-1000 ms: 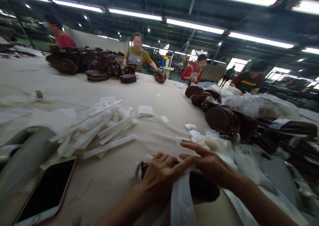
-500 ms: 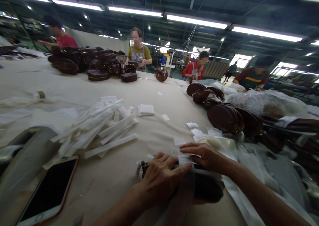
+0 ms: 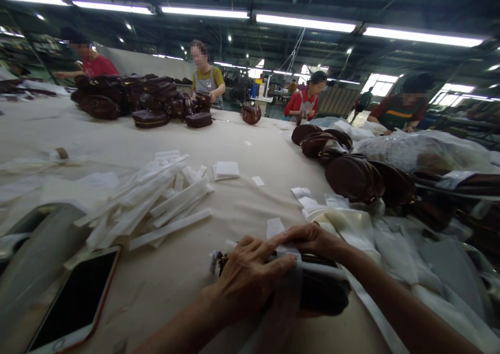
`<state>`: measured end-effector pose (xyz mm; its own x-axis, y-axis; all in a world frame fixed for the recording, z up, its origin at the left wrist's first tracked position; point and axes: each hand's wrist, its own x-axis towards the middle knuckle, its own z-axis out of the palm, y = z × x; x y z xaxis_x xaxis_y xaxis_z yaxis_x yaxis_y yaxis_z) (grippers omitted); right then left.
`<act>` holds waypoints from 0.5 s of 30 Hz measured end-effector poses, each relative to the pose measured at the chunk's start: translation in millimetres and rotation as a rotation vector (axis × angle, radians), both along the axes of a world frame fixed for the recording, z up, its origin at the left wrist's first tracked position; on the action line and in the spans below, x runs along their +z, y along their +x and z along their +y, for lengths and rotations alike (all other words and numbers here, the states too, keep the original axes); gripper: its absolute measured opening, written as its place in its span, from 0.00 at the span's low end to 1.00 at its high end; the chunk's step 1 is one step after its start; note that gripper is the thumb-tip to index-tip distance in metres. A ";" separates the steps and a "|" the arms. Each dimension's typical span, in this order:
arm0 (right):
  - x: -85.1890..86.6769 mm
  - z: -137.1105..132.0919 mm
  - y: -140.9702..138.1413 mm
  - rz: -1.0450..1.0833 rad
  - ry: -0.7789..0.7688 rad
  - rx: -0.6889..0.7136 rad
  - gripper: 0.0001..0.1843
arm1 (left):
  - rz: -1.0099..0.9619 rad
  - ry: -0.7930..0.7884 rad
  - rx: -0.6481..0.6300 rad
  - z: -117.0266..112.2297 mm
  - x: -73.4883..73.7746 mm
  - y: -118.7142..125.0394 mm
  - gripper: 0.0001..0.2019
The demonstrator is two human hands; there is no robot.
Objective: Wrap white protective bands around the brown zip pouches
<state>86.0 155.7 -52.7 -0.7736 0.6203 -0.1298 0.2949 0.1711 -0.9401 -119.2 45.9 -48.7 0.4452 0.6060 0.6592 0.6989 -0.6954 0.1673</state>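
In front of me lies a dark leather bag (image 3: 326,291), with a white, partly see-through paper strip (image 3: 289,286) running across it. My left hand (image 3: 250,270) is closed over the bag's left part, thumb pressing the strip. My right hand (image 3: 312,239) is bent over the far side, its fingertips closed on the strip and touching my left fingers. Another narrow white strip (image 3: 322,268) lies along the bag. Metal fittings (image 3: 222,260) show at its left end. The bag's underside and part of my right fingertips are hidden.
Loose white strips (image 3: 156,203) and a phone (image 3: 76,302) lie on the left. Brown bags (image 3: 351,177) and clear plastic (image 3: 422,151) crowd the right. A stack of white paper (image 3: 226,169) sits ahead. Several people work beyond, near another bag pile (image 3: 128,99).
My right hand has moved left and its fingers have curled down to meet my left hand on the strip. My left hand stays on the bag. The view has shifted slightly.
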 end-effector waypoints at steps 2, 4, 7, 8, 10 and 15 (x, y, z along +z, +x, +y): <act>-6.0 -1.0 -0.8 0.017 -0.062 -0.006 0.18 | -0.011 -0.029 -0.063 2.0 2.6 -0.5 0.12; -10.1 -3.6 -1.4 0.015 -0.087 -0.016 0.19 | -0.034 -0.073 -0.096 3.8 4.6 -0.8 0.12; -13.8 -9.7 -1.1 -0.006 -0.059 -0.033 0.19 | -0.069 -0.113 -0.136 5.5 7.1 -0.9 0.13; -14.7 -12.0 -0.6 -0.011 -0.039 -0.036 0.19 | -0.074 -0.125 -0.149 5.7 8.4 -0.9 0.13; -16.7 -17.2 0.8 -0.020 0.010 -0.035 0.19 | -0.087 -0.171 -0.172 5.4 13.1 -1.4 0.14; -22.9 -39.2 8.0 0.058 0.400 -0.105 0.17 | -0.300 -0.628 -0.185 1.8 37.6 -5.0 0.13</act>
